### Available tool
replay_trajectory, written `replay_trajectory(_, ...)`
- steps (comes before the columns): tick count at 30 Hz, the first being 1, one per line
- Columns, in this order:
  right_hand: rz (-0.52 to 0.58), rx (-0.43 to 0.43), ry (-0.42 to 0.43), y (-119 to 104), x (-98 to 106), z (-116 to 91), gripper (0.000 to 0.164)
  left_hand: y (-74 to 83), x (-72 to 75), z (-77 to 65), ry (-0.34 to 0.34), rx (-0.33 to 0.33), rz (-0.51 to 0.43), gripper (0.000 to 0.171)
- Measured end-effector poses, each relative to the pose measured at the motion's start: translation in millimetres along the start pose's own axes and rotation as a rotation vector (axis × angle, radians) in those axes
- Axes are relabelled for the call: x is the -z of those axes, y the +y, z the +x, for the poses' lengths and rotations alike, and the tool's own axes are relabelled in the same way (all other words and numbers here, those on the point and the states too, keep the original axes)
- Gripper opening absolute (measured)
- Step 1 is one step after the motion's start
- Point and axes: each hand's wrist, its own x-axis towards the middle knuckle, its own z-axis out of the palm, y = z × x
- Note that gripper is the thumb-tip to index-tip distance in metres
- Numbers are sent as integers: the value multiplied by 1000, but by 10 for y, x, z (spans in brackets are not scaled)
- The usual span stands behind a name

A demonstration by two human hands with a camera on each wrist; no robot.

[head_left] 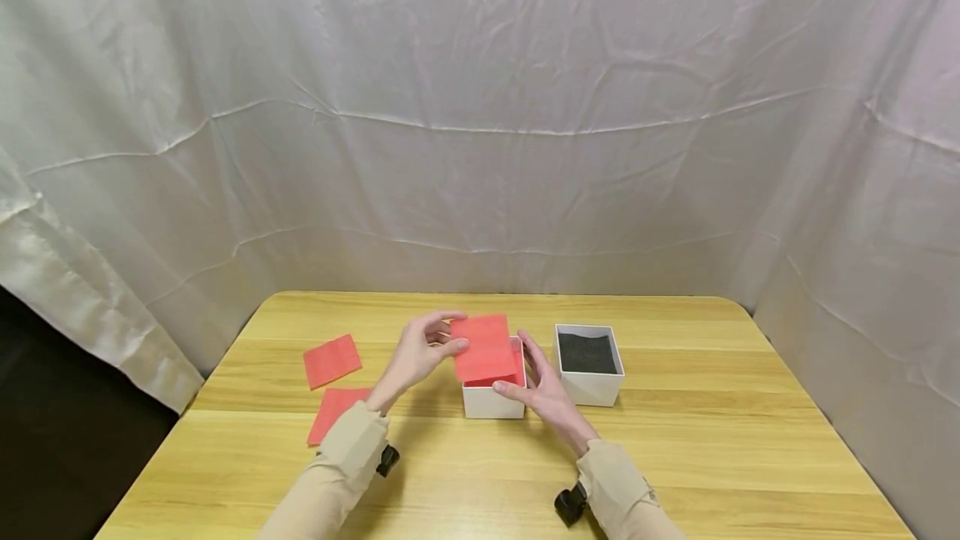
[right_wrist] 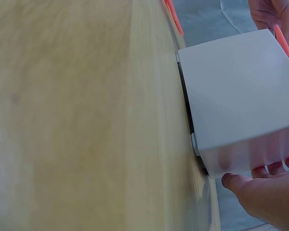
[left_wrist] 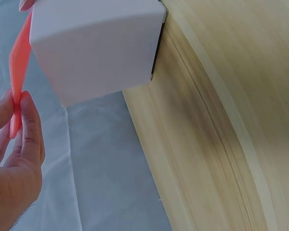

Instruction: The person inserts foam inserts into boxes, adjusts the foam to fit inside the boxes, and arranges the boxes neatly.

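Between thumb and fingers my left hand [head_left: 420, 352] pinches the left edge of a thin red square sheet [head_left: 480, 338], soft and cloth-like. The sheet slants over the open top of a white box [head_left: 493, 403], hiding most of its inside. More red material [head_left: 519, 363] shows in the box at the right. My right hand [head_left: 553, 398] grips this box from the right, thumb at the front rim. In the right wrist view, its fingers [right_wrist: 274, 169] lie along the white side wall. The left wrist view shows the sheet [left_wrist: 20, 57] edge-on, beside the box.
A second white box [head_left: 589, 390] with a dark grey foam-like piece [head_left: 587, 353] inside stands just right of my right hand. Two more red squares lie at the left, one farther back [head_left: 332, 362] and one [head_left: 333, 411] partly behind my left sleeve. Pale curtains [head_left: 480, 190] surround the wooden table [head_left: 720, 440].
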Motion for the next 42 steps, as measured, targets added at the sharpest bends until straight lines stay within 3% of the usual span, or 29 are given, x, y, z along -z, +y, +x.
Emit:
replay_trajectory(15,-9,-1,6,-12,-7,1,100,-15,-63,60,-82,-70,81,40)
replay_trajectory(31,-17,-9,6,-25,-8,-10,101,43,-157,100,-113,-69,148,32)
replay_trajectory(42,-5,-12,3,-25,-5,-15,101,74,-183,144,-133,-95,312,30)
